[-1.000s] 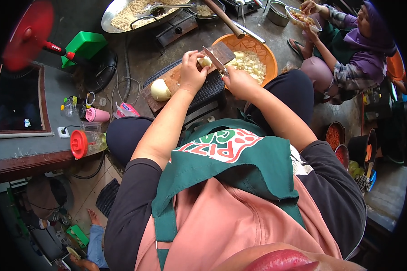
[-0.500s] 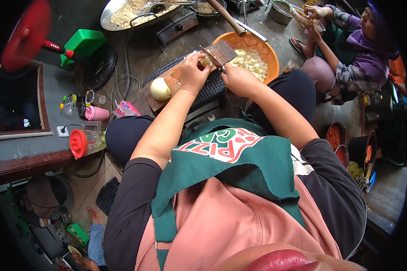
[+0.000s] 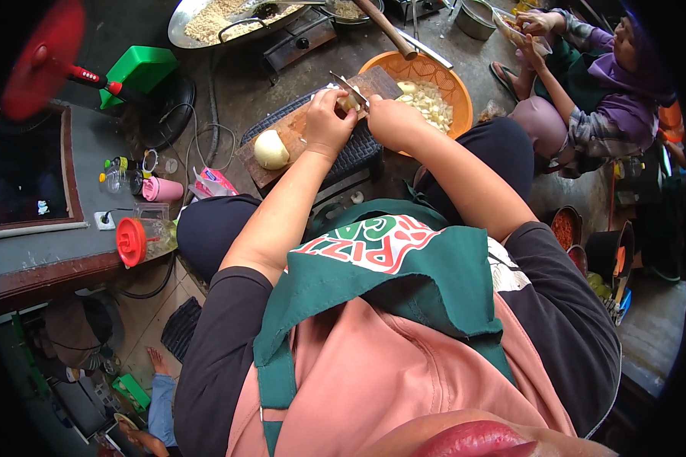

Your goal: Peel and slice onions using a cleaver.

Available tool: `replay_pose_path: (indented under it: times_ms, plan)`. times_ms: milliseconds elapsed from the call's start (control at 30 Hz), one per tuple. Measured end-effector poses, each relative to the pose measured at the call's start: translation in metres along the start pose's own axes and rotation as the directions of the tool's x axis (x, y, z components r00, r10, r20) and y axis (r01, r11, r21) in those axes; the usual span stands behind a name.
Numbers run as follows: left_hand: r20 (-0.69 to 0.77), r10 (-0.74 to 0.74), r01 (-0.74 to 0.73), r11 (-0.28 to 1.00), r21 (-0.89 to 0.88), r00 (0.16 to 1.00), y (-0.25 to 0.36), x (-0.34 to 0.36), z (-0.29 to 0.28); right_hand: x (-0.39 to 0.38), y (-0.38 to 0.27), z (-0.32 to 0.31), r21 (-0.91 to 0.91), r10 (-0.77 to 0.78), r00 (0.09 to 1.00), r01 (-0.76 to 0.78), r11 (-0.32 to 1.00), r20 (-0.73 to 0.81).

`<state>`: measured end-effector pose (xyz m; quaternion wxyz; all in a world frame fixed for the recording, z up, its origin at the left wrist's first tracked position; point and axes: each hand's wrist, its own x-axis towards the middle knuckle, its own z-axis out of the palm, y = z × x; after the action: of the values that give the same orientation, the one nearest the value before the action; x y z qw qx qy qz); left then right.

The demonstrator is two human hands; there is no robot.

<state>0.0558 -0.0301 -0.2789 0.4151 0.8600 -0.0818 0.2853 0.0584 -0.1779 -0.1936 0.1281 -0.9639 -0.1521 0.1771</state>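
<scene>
My left hand [image 3: 329, 123] is closed around a pale piece of onion [image 3: 348, 103] above the wooden cutting board [image 3: 291, 126]. The handle of a knife is gripped in my right hand [image 3: 393, 124], and its blade [image 3: 346, 86] lies against the onion piece, close to the left fingertips. A larger peeled onion [image 3: 270, 150] rests at the board's left end. Just right of the board, an orange plastic basket [image 3: 462, 97] holds chopped onion [image 3: 428, 105]. My fingers hide part of the onion piece.
Under the board is a black woven-pattern stool [image 3: 344, 161]. A large pan [image 3: 181, 29] and a stove [image 3: 301, 42] stand ahead. Another person [image 3: 587, 84] sits at right, holding food. Left are a red fan [image 3: 42, 57], bottles and a red-lidded jar [image 3: 133, 242].
My right hand and the knife have shifted slightly left and away from me, toward the left fingers. My left hand stays nearly in place on the onion piece.
</scene>
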Motion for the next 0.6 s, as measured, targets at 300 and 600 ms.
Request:
replay_pose_path:
  times_ms: [300,600]
  plan:
    - [-0.001,0.018,-0.018,1.0,0.017,1.0,0.001,0.001,-0.001,0.013,-0.002,0.01,0.006,-0.021,1.0,0.021,1.0,0.006]
    - [-0.005,0.02,-0.02,1.0,0.024,1.0,-0.001,0.0,0.0,0.003,-0.002,0.011,-0.004,-0.021,1.0,0.021,1.0,0.011]
